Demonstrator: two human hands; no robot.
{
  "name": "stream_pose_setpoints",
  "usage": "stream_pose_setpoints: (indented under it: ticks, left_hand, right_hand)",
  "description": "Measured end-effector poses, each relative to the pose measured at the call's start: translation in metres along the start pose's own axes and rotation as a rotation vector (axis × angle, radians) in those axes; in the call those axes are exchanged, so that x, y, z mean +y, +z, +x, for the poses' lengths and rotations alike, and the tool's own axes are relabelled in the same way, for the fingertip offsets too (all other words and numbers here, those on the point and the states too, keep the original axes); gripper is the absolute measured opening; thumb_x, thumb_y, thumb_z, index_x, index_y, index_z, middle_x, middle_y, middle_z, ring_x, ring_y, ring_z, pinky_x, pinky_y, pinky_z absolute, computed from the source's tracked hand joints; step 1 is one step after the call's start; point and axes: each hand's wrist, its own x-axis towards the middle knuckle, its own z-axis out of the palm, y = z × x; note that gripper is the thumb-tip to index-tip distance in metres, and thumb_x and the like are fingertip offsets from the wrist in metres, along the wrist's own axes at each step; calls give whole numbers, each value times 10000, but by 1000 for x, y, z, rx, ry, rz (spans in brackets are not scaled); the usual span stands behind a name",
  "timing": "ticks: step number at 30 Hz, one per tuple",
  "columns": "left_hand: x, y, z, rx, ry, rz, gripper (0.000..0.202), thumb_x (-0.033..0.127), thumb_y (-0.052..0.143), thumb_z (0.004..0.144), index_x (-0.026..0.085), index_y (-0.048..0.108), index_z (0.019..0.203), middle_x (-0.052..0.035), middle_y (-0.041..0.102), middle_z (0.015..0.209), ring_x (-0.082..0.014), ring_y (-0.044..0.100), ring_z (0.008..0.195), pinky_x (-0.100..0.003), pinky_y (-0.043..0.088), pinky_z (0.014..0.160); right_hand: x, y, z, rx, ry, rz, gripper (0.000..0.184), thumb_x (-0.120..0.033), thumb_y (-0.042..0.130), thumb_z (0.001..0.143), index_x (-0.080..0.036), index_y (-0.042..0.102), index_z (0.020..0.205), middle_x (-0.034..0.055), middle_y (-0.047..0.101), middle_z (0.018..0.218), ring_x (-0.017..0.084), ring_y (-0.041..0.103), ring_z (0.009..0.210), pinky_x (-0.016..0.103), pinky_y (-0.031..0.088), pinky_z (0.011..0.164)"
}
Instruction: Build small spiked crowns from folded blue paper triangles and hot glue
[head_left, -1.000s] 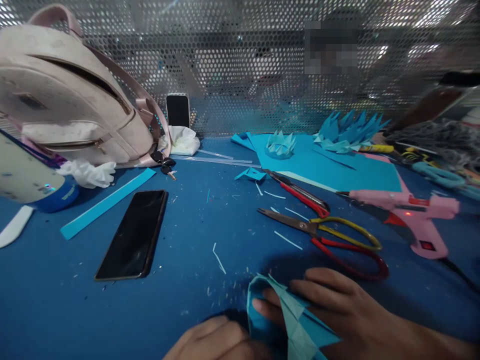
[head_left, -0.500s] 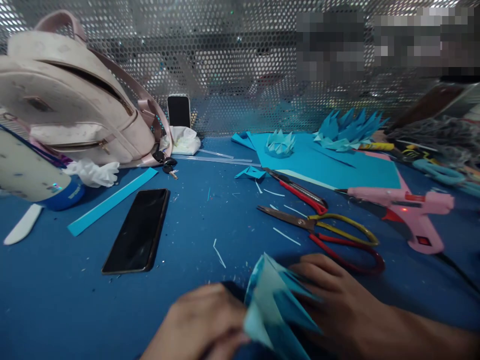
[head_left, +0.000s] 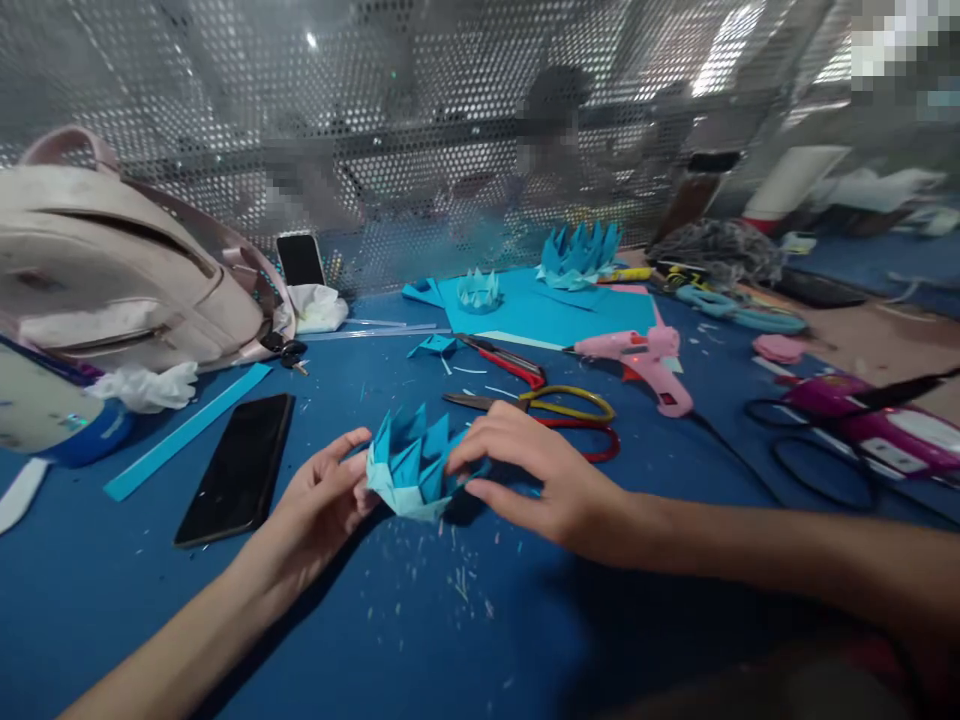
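A blue folded-paper crown (head_left: 417,470) stands with its points upward over the table, between my two hands. My left hand (head_left: 330,490) holds its left side, the thumb and fingers pressed to the paper. My right hand (head_left: 532,475) grips the right side with thumb and fingers, covering that part of the ring. Just beyond my right hand lie scissors (head_left: 574,400) with one yellow and one red handle. A red utility knife (head_left: 517,365) rests behind them.
A smaller pale crown (head_left: 478,290) and a larger blue one (head_left: 579,255) sit on blue paper (head_left: 525,320). A pink glue gun (head_left: 652,365), a black phone (head_left: 238,470), a blue strip (head_left: 187,430), a backpack (head_left: 127,270) and a purple power strip (head_left: 892,430) lie around.
My hands and the paper crown have moved away from me, up into the middle of the view. The crown, tilted before, now stands points up. The view has turned right.
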Motion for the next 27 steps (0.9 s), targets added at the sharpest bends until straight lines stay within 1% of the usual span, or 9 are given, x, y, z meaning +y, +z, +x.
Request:
stream_pose_setpoints:
  ticks: [3,5,7,9,11,16,19,22,27]
  left_hand:
    - [2,2,3,46,10,-47,450,172,899,627,142,645,997,62,581,597,-35,534,478,-113,507,510]
    - [0,3,3,31,20,-55,470,161,892,637,138,637,1031,54,603,628,-33,545,481,-116,522,522]
    - [-2,3,3,8,23,-35,457,159,860,690,130,623,1080,37,625,683,-32,558,509,-123,535,559]
    - [-3,1,2,-13,26,-9,445,169,835,728,129,612,1112,26,636,725,-34,569,539,-132,540,592]
    - [-4,-1,1,-31,33,6,431,183,828,741,133,612,1112,26,635,728,-36,570,546,-135,534,592]
    - [-5,-2,0,-34,39,-10,423,180,854,703,133,629,1057,25,641,708,-34,561,521,-125,523,551]
    - [-5,1,-1,-32,33,-25,427,178,860,693,131,631,1051,32,632,663,-37,559,509,-127,533,551]
    - [-5,3,-2,-41,31,-26,411,175,850,705,133,630,1050,30,627,663,-43,557,510,-128,526,542]
    - [-5,4,-2,-48,37,-16,423,191,856,701,130,623,1049,34,600,649,-43,537,514,-130,499,534]
  right_hand:
    - [-7,-3,4,2,-24,-41,80,-215,589,942,-179,647,983,29,679,928,173,525,875,325,392,838]
    - [-13,-5,8,21,-13,-74,100,-262,624,933,-174,660,962,20,672,881,168,521,840,323,389,827]
    - [-18,-6,13,19,6,-81,120,-292,653,917,-177,675,938,5,661,833,159,521,807,321,387,827]
    - [-21,-5,17,5,27,-57,102,-283,667,906,-185,694,904,-7,653,801,152,526,792,318,386,831]
    - [-23,-4,21,-1,56,-21,82,-258,676,895,-189,711,868,-12,645,776,148,536,782,316,388,822]
    - [-21,-1,23,8,99,64,110,-209,684,866,-180,720,767,-15,616,721,137,534,726,321,398,795]
    - [-21,-2,22,-6,112,100,109,-190,674,862,-164,715,765,-8,627,724,138,540,736,320,401,791]
    - [-22,-3,22,-22,130,110,110,-174,659,863,-147,694,763,-9,615,725,132,542,741,314,399,786]
    - [-22,-4,22,-51,123,110,130,-169,638,865,-157,655,736,-10,594,723,141,539,759,317,394,789]
